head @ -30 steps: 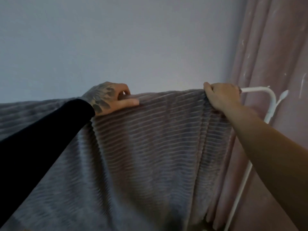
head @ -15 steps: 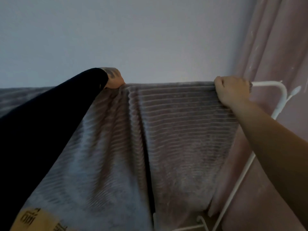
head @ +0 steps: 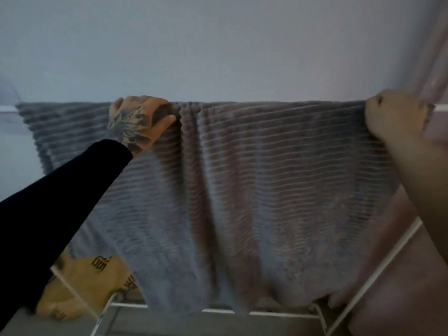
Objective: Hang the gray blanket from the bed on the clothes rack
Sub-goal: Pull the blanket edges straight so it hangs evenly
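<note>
The gray ribbed blanket (head: pixel 242 190) hangs draped over the top bar of the white clothes rack (head: pixel 378 270), spreading across most of the view. My left hand (head: pixel 138 122), tattooed with a dark sleeve, rests on the blanket's top fold left of centre, fingers curled over the edge. My right hand (head: pixel 395 115) grips the blanket's top right corner at the bar's right end. The top bar itself is hidden under the fabric; the rack's lower rail and right leg show below.
A plain pale wall stands behind the rack. A pink curtain (head: pixel 431 238) hangs at the right edge. A tan cardboard box (head: pixel 92 282) with dark print sits on the floor at the lower left, behind the rack's left leg.
The blanket is now spread wider along the bar, its left end visible. My left hand has come back over the top edge toward me; my right hand has moved further right with the corner.
</note>
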`<state>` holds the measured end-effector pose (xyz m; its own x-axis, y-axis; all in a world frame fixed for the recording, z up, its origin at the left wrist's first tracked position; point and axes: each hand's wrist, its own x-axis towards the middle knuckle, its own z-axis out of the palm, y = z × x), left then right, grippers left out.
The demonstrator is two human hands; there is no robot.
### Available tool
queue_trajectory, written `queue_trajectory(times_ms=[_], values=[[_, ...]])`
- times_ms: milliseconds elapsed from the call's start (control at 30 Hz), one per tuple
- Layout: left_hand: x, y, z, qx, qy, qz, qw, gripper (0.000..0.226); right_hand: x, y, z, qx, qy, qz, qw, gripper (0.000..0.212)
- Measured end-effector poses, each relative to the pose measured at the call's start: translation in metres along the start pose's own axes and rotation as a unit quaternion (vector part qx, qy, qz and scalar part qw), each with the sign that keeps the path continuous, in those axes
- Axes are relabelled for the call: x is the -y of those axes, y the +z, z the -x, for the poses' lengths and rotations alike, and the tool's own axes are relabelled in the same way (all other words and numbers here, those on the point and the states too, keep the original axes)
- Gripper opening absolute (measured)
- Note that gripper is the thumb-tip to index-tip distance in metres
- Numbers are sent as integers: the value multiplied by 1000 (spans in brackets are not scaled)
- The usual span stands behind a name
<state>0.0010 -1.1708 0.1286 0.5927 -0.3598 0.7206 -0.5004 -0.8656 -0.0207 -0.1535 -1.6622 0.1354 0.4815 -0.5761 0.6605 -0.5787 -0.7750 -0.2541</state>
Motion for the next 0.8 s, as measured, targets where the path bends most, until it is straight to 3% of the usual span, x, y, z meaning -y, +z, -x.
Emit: queue_trajectory(times_ms=[100,200,333,433,533,600,667,733,800], values=[[24,-9,11,43,-17,6,999,48,43,-3,19,-26,-36,-45,998,44],[31,-11,19,87,4,3,996,52,93,-8,43,-16,-124,-101,987,42],[56,-18,29,28,16,29,999,51,168,-23,75,24,-233,-172,957,42],[112,-20,44,-76,-64,63,993,44,228,-27,102,14,-274,-207,939,40],[169,-20,59,-108,-230,134,958,43,275,-23,122,-6,-288,-246,925,32],[223,-15,68,-52,-321,170,930,44,322,-16,146,-20,-289,-272,917,25],[255,-7,78,72,-350,230,905,54,359,-11,169,-4,-285,-275,918,26],[282,-3,88,218,-310,317,869,52,403,-2,195,27,-284,-265,921,30],[289,7,93,300,-241,357,851,38,430,3,210,50,-276,-273,920,33]])
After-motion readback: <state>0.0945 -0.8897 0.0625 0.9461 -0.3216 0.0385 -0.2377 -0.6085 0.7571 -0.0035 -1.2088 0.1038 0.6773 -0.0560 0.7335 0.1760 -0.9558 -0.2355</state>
